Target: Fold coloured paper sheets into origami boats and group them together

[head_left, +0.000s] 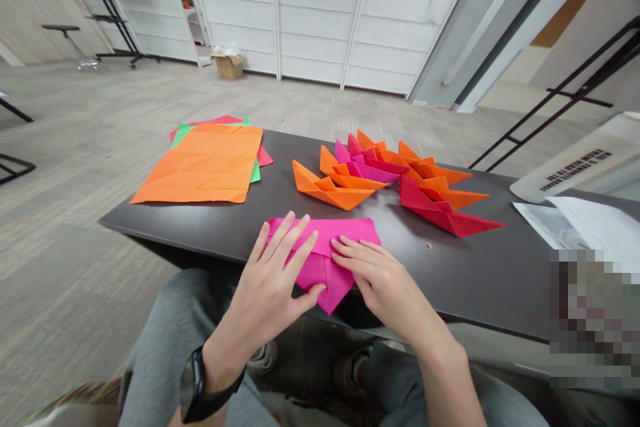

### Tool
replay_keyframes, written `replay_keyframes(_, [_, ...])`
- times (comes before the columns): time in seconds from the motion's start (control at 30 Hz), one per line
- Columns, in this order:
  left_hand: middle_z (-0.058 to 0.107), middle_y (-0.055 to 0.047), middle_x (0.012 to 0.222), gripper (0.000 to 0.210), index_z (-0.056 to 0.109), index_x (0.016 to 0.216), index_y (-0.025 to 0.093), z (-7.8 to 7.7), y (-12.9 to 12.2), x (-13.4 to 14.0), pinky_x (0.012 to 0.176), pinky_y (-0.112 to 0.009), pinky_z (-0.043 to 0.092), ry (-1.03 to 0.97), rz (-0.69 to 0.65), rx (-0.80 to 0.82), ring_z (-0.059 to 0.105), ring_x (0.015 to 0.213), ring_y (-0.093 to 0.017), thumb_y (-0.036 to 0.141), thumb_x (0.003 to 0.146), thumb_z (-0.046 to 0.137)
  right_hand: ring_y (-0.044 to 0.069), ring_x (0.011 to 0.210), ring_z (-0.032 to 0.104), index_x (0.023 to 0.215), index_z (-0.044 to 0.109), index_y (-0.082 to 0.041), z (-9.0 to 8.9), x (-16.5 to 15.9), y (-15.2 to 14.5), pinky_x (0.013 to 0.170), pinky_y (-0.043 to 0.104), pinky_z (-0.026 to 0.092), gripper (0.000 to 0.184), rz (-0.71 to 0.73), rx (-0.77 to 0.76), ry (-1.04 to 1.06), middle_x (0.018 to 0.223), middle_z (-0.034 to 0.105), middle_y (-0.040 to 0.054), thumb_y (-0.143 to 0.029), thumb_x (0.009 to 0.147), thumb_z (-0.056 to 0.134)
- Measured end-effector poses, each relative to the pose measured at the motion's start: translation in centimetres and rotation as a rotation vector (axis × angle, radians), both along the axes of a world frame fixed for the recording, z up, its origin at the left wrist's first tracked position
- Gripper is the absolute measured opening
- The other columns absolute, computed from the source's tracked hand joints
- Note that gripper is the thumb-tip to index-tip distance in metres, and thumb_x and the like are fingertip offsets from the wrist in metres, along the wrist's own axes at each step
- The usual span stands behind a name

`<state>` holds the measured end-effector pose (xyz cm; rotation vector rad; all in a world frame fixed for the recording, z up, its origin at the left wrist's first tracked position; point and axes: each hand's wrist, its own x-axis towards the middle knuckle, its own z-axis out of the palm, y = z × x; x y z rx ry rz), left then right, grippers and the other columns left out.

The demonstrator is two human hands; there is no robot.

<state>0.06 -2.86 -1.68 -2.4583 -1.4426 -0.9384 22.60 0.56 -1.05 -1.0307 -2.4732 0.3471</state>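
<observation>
A folded pink sheet of paper [309,271] lies at the table's near edge, its pointed end toward me and jutting past the edge. Across its left part my left hand [273,280] rests with fingers spread, the thumb near the point. My right hand [380,273] lies flat on the right part, fingers stretched out over the folded band. Just beyond the pink paper stands an orange paper boat [340,197]. A red paper boat [450,213] is to its right, and a pink paper boat [365,167] sits among several other orange ones behind.
A stack of square sheets, orange paper [205,163] on top, lies at the dark table's [490,273] left end. White printed papers [595,227] and a white bag-like object [575,160] are at the right. A cardboard box [229,65] stands on the floor by white cabinets.
</observation>
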Motion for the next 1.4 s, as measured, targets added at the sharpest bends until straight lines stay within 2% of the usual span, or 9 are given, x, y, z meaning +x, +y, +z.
replay_keyframes(0.1, [0.071,-0.01,0.128,0.036,0.067,0.121,0.016,-0.2,0.3,-0.4,0.116,-0.057,0.037,-0.022,-0.056,-0.093,0.062,0.125,-0.031,0.031,0.088,0.068,0.023,0.137,0.051,0.134,0.063,-0.018,0.1,0.2,-0.6,0.114,0.052,0.044,0.055,-0.002,-0.036,-0.042,0.145,0.057,0.008,0.003,0.091,0.034])
replay_keyframes(0.2, [0.07,-0.009,0.131,0.038,0.069,0.12,0.017,-0.3,0.4,-1.2,0.105,-0.052,0.05,-0.02,-0.069,-0.145,0.065,0.122,-0.031,0.032,0.085,0.071,0.021,0.14,0.048,0.141,0.057,-0.024,0.5,1.2,-0.9,0.118,0.053,0.039,0.055,-0.043,-0.098,-0.067,0.15,0.052,0.0042,-0.003,0.095,0.035])
replay_keyframes(0.4, [0.064,-0.01,0.138,0.056,0.065,0.129,0.019,-0.2,0.4,-4.7,0.109,-0.047,0.049,0.041,-0.132,-0.183,0.062,0.127,-0.03,0.037,0.078,0.079,0.024,0.142,0.044,0.15,0.045,-0.03,0.7,3.8,-1.6,0.119,0.057,0.034,0.05,-0.136,-0.174,-0.106,0.154,0.047,0.0041,-0.026,0.1,0.049])
replay_keyframes(0.53, [0.066,-0.007,0.137,0.048,0.063,0.133,0.022,-1.2,0.9,-7.4,0.11,-0.044,0.049,0.037,-0.134,-0.173,0.063,0.126,-0.025,0.027,0.086,0.072,0.026,0.144,0.042,0.152,0.042,-0.03,0.1,3.9,-2.1,0.121,0.058,0.03,0.061,-0.143,-0.133,-0.124,0.156,0.045,0.0057,-0.029,0.094,0.062])
replay_keyframes(0.7, [0.072,-0.005,0.128,0.034,0.069,0.126,0.024,-1.9,1.3,-8.4,0.106,-0.041,0.053,-0.015,-0.161,-0.158,0.066,0.122,-0.023,0.023,0.093,0.063,0.027,0.135,0.053,0.137,0.054,-0.026,-0.4,3.5,-2.5,0.119,0.059,0.034,0.044,-0.17,-0.062,-0.116,0.147,0.056,0.0083,-0.022,0.094,0.061])
replay_keyframes(0.93, [0.078,-0.004,0.115,0.023,0.075,0.113,0.025,-1.5,1.2,-8.2,0.099,-0.04,0.057,-0.107,-0.174,-0.142,0.071,0.113,-0.023,0.025,0.092,0.066,0.028,0.126,0.06,0.125,0.059,-0.027,0.4,3.4,-3.2,0.115,0.061,0.038,0.035,-0.136,-0.04,-0.085,0.137,0.063,0.0079,-0.018,0.092,0.063])
replay_keyframes(1.1, [0.08,-0.002,0.098,0.014,0.077,0.097,0.025,-0.4,0.9,-8.0,0.088,-0.034,0.059,-0.192,-0.193,-0.119,0.073,0.096,-0.02,0.022,0.094,0.063,0.027,0.106,0.065,0.109,0.066,-0.024,1.3,2.6,-3.4,0.094,0.049,0.054,0.024,-0.162,-0.009,-0.07,0.116,0.071,0.0073,-0.01,0.091,0.06])
replay_keyframes(1.27, [0.071,-0.002,0.09,0.011,0.07,0.092,0.021,1.2,-0.1,-6.7,0.079,-0.027,0.055,-0.423,-0.112,-0.136,0.068,0.087,-0.016,0.015,0.093,0.06,0.02,0.085,0.067,0.098,0.07,-0.024,2.8,1.7,-3.9,0.078,0.035,0.055,0.017,-0.166,-0.038,0.229,0.091,0.072,0.0035,-0.016,0.097,0.055])
replay_keyframes(1.4, [0.069,0.0,0.09,0.018,0.065,0.106,0.022,1.1,-0.7,-5.5,0.077,-0.025,0.055,-0.728,0.03,-0.161,0.067,0.083,-0.014,0.02,0.088,0.068,0.019,0.078,0.07,0.104,0.072,-0.023,3.3,1.5,-3.9,0.071,0.03,0.058,0.016,-0.364,-0.205,0.529,0.088,0.075,0.0037,-0.03,0.09,0.069])
